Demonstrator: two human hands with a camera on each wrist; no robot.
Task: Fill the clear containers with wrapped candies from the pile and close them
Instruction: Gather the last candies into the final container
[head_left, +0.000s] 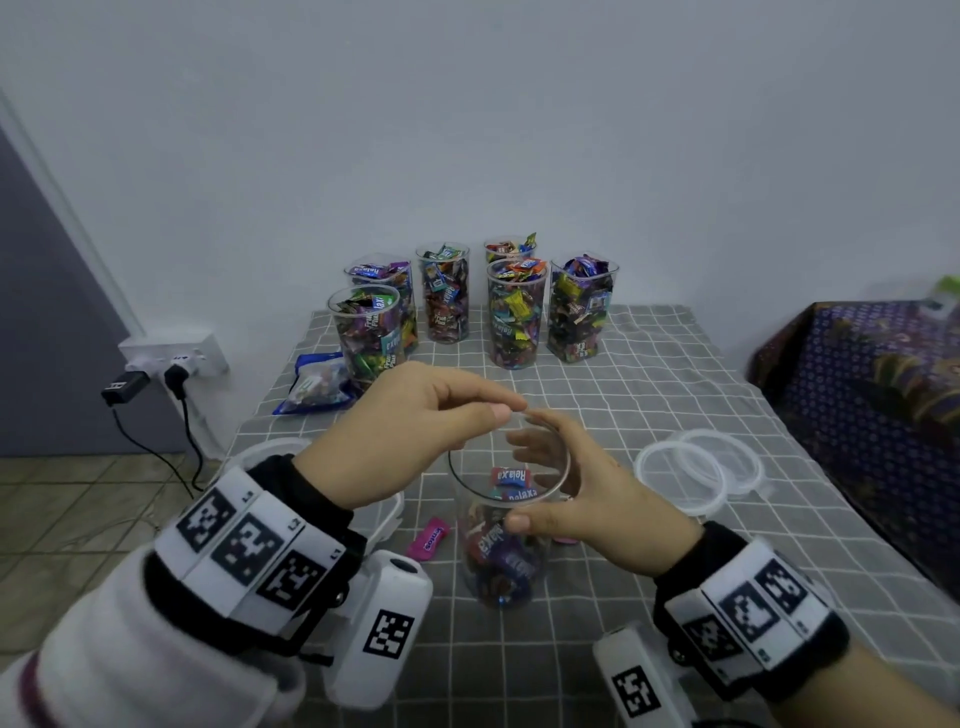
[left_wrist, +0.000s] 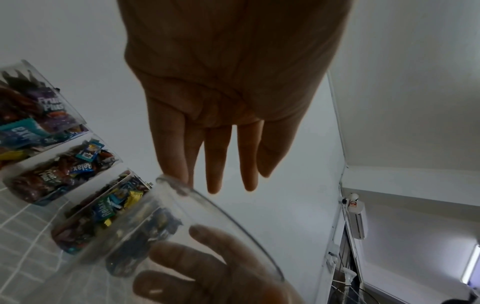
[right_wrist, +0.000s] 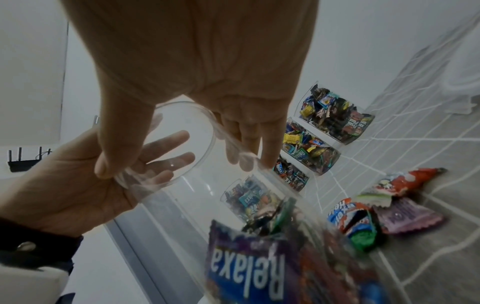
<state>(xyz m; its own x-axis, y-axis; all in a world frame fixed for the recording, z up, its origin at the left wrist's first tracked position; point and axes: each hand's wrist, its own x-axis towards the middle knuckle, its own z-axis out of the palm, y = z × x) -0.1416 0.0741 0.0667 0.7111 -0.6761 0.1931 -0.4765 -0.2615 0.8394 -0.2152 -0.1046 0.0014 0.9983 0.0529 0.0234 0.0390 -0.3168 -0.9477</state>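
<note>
A clear container (head_left: 501, 551), partly filled with wrapped candies (head_left: 506, 564), stands on the checked cloth in front of me. My right hand (head_left: 582, 493) grips its upper wall, thumb (right_wrist: 109, 156) on the near side and fingers round the far side. My left hand (head_left: 504, 408) hovers just over the open rim with its fingers (left_wrist: 218, 164) straight and nothing in them. In the left wrist view the container (left_wrist: 207, 222) shows below those fingertips. A few loose candies (right_wrist: 384, 207) lie on the cloth beside the container, mostly hidden by my right hand in the head view.
Several full, lidless containers (head_left: 511, 317) stand in a group at the back by the wall. Two clear lids (head_left: 698, 470) lie to the right. A pink candy (head_left: 428, 538) lies to the left, a blue candy bag (head_left: 317, 387) further back left. The table's left edge (head_left: 260, 415) drops to a tiled floor.
</note>
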